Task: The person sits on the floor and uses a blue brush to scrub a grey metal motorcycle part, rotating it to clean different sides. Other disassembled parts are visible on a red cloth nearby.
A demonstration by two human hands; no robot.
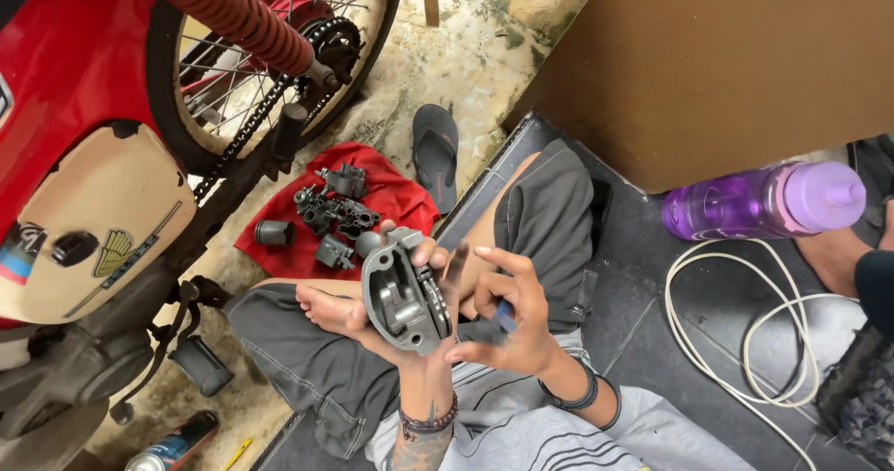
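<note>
The left hand (396, 317) grasps a grey metal housing (402, 294); beside the housing, the right hand (507, 317) pinches a small blue tool (504, 316).

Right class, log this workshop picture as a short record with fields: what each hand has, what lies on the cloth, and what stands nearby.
left hand: grips a grey metal carburetor body
right hand: fingers pinch a small blue-handled tool beside the body
red cloth: on the floor, holds dark metal parts
nearby: motorcycle rear wheel, purple bottle, white cable, black sandal
</note>
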